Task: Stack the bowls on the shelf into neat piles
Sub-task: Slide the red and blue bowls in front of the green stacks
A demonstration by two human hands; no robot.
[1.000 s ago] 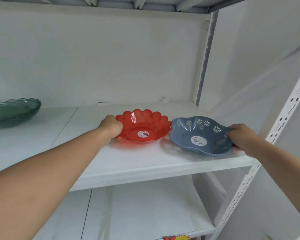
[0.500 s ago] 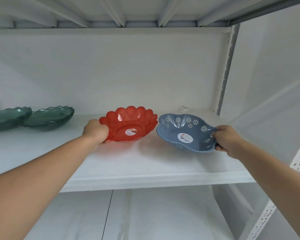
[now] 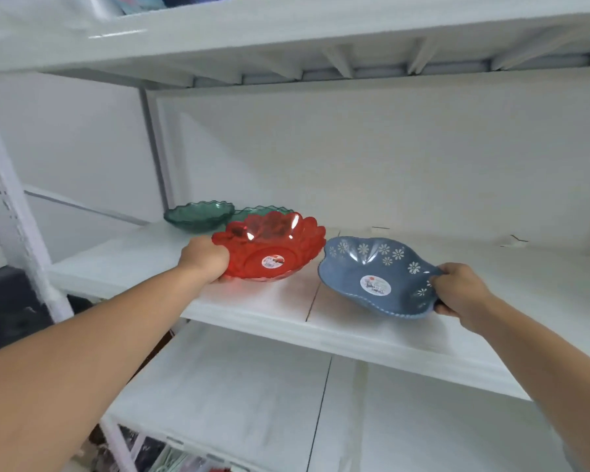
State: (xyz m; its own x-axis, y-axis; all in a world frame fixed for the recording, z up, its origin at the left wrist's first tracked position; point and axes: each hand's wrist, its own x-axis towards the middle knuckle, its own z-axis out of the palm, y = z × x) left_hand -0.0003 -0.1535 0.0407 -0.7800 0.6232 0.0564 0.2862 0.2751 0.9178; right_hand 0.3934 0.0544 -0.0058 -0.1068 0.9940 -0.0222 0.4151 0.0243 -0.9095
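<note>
My left hand (image 3: 205, 258) grips the left rim of a red see-through scalloped bowl (image 3: 273, 247), held tilted just above the white shelf (image 3: 252, 308). My right hand (image 3: 460, 289) holds the right rim of a blue bowl with white flowers (image 3: 375, 275), lifted and tilted toward me. The two bowls are side by side, almost touching. Behind the red bowl, at the shelf's back left, sit two green wavy-edged bowls (image 3: 198, 216); the second green bowl (image 3: 263, 211) is mostly hidden by the red one.
A white upright post (image 3: 24, 233) stands at the left. The upper shelf's underside (image 3: 321, 63) hangs close above. A lower shelf (image 3: 252, 403) lies beneath. Dark items (image 3: 4, 301) sit far left.
Both bowls have been lifted off the shelf and carried left toward the green bowls. My view has swung left, so the second green bowl and the left post now show.
</note>
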